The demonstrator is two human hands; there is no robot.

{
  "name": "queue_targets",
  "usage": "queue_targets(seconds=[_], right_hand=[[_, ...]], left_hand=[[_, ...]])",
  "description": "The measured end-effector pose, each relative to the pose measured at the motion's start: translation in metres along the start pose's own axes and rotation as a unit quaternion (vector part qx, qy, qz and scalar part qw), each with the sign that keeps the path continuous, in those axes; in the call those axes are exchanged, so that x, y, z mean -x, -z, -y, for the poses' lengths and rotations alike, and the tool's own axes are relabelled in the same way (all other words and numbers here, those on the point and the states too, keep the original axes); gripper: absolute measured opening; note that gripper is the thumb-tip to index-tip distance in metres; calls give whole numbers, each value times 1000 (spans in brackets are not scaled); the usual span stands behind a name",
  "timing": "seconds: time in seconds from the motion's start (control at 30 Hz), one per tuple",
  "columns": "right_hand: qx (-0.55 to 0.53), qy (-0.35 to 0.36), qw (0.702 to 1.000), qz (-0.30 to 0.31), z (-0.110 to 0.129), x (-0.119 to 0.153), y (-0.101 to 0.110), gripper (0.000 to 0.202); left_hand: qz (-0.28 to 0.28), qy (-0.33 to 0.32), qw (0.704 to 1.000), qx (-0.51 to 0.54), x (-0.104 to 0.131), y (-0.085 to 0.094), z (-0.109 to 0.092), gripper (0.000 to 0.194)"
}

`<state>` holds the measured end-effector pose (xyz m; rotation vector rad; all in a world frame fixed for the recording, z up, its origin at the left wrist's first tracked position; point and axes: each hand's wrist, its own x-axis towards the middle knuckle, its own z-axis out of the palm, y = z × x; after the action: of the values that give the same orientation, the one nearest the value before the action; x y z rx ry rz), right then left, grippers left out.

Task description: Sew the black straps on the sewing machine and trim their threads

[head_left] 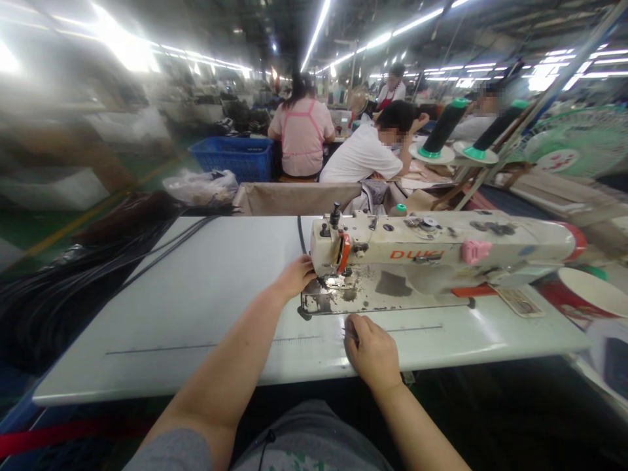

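My left hand is at the needle end of a white sewing machine, its fingers closed around a narrow black strip. This strip runs back from my fingertips across the tabletop; the machine head partly hides those fingertips. In front of the machine bed, my right hand rests near the table's front edge with its fingers curled in. A small dark thing shows at its fingertips, too unclear to name. The presser foot sits just right of my left hand.
A bundle of long black strips hangs over the left side of the white table. Behind the table stand a fabric-lined bin and a blue crate. Black thread cones rise at the back right. Several people sit or stand beyond.
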<state>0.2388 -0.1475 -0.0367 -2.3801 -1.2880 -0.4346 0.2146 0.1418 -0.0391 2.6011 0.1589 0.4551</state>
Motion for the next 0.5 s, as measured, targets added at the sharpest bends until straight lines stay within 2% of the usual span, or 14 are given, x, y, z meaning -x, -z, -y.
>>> queue_targets(seconds=[0.17,0.5], right_hand=[[-3,-2,1000,-4,0,0,0,21],[3,-1,1000,-3,2,-1,1,19]], left_hand=[[-7,12,1000,-1,15,9,-5,9],[-29,72,997,23,22,7,-25,11]])
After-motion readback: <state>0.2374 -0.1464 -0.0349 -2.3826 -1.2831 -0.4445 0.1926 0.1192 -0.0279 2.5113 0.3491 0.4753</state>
